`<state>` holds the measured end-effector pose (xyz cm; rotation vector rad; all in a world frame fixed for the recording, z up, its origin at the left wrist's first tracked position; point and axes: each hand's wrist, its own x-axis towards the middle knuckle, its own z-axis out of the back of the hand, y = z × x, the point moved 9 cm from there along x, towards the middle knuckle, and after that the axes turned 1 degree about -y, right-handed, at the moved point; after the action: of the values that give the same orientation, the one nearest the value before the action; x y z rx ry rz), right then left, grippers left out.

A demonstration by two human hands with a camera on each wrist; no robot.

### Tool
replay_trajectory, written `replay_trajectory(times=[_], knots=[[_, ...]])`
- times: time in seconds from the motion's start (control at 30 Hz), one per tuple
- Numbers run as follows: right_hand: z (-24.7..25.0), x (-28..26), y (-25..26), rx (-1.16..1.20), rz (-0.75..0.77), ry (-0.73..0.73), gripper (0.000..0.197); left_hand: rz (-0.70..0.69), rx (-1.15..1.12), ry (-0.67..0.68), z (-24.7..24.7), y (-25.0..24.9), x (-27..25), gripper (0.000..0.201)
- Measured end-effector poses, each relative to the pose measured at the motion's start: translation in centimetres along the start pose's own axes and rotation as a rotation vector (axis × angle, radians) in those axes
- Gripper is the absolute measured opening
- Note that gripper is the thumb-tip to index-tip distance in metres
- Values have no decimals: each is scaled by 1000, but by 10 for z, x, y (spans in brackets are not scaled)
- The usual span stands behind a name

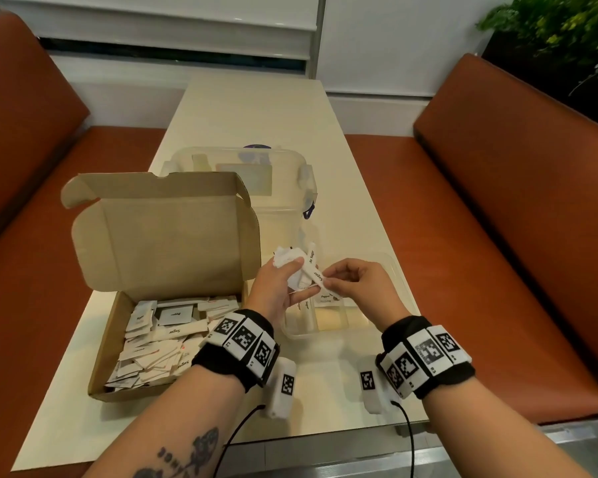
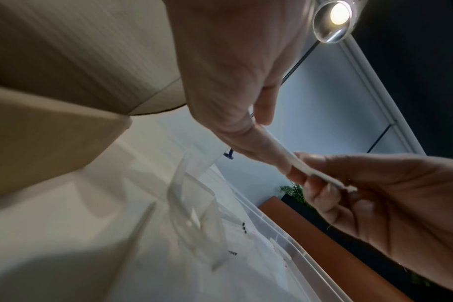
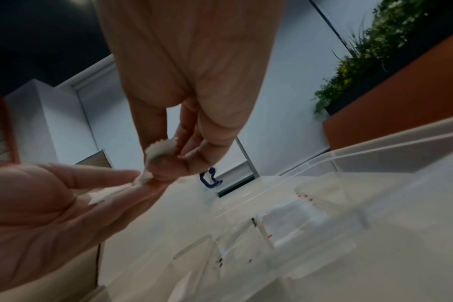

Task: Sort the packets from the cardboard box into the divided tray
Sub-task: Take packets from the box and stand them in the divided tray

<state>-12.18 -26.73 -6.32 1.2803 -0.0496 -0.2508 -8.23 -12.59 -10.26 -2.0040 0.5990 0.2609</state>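
Head view: my left hand (image 1: 273,288) holds crumpled white packets (image 1: 296,262). My right hand (image 1: 354,284) pinches one slim white "Sugar" stick (image 1: 316,276) above the tray (image 1: 399,281).

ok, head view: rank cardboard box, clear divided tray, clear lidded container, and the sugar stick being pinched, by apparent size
1. cardboard box, lid open, largest.
2. clear lidded container and clear divided tray: unsure, both partly hidden; the container sits farther off.
3. sugar stick, pinched by right hand, held by left hand, smallest.

dim – wrist views blurred, warped
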Motion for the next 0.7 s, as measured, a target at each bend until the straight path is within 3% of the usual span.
replay_trajectory(times=[0.27, 0.4, 0.57, 0.7], knots=[[-8, -4, 8, -143, 51, 85, 8, -21, 152, -17, 5, 0, -2, 18], [2, -1, 12, -70, 58, 31, 15, -41, 208, -10, 5, 2, -3, 16], [15, 12, 17, -35, 30, -27, 32, -17, 215, 148, -15, 10, -10, 20], [17, 21, 23, -36, 29, -50, 40, -58, 265, 118, -17, 8, -8, 29]])
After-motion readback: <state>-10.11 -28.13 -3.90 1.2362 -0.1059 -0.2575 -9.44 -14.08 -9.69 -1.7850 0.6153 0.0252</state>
